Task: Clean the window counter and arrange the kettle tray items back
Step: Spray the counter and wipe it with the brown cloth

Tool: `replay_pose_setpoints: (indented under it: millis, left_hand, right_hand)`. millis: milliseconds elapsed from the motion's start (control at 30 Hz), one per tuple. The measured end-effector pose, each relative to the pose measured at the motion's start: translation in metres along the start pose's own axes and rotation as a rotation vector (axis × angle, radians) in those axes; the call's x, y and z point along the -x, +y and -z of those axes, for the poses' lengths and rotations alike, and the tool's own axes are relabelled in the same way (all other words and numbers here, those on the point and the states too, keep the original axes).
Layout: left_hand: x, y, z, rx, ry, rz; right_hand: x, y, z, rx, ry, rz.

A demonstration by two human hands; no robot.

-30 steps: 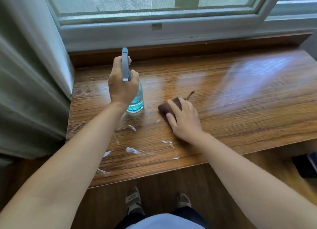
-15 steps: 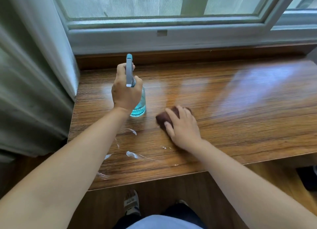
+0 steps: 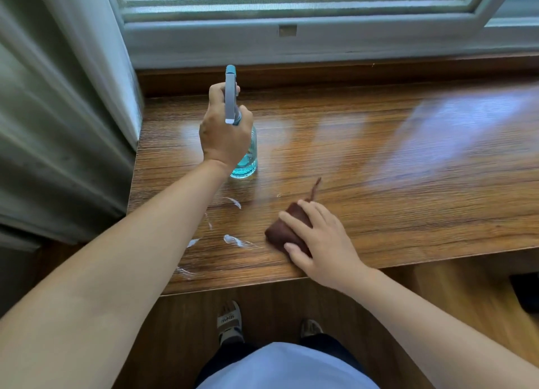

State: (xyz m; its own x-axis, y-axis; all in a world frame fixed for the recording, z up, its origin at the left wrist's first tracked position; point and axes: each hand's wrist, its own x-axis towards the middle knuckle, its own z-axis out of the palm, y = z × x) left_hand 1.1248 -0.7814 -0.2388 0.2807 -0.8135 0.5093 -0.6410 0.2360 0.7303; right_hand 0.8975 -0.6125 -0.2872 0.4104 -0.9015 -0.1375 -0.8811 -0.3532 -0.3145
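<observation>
A person stands at a glossy wooden surface (image 3: pixel 379 167) below a window frame (image 3: pixel 291 41); two bare arms reach in from the bottom corners. The left hand (image 3: pixel 224 138), centre-left of the frame, is wrapped around the neck of one spray bottle (image 3: pixel 248 161), which holds blue liquid and stands upright on the surface. The right hand (image 3: pixel 323 243), just right of centre and near the front edge, presses flat with spread fingers on one folded dark brown cloth (image 3: pixel 284 228). About five white smears (image 3: pixel 233 240) mark the wood between the two hands, lower left of centre. One grey curtain (image 3: pixel 58 111) hangs along the left edge. Two shoes (image 3: pixel 230 321) show on the wooden floor at bottom centre.
</observation>
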Motion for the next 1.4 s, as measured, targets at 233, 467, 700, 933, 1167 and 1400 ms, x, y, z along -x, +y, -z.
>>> replay_pose_setpoints:
  millis: [233, 467, 700, 933, 1167, 1400]
  left_hand:
    - [0.001, -0.002, -0.002, -0.003, 0.003, 0.013]
    - [0.0, -0.002, -0.002, -0.034, 0.007, 0.006]
    - [-0.001, -0.003, -0.001, -0.026, 0.004, -0.004]
    - [0.0, -0.003, 0.0, -0.005, -0.005, -0.003]
    - [0.0, -0.003, 0.0, -0.018, -0.018, 0.016]
    - [0.0, 0.001, 0.002, -0.029, -0.001, 0.009]
  right_hand:
    - [-0.008, 0.015, -0.001, -0.075, 0.06, 0.025]
    - [-0.165, 0.008, 0.019, -0.032, 0.198, -0.22]
    - [-0.085, 0.01, 0.013, -0.113, 0.12, 0.004]
    - [0.031, 0.017, 0.001, -0.079, -0.041, 0.021]
    - [-0.089, 0.014, 0.011, -0.044, 0.143, -0.106]
    - [-0.124, -0.009, 0.019, -0.015, 0.116, -0.162]
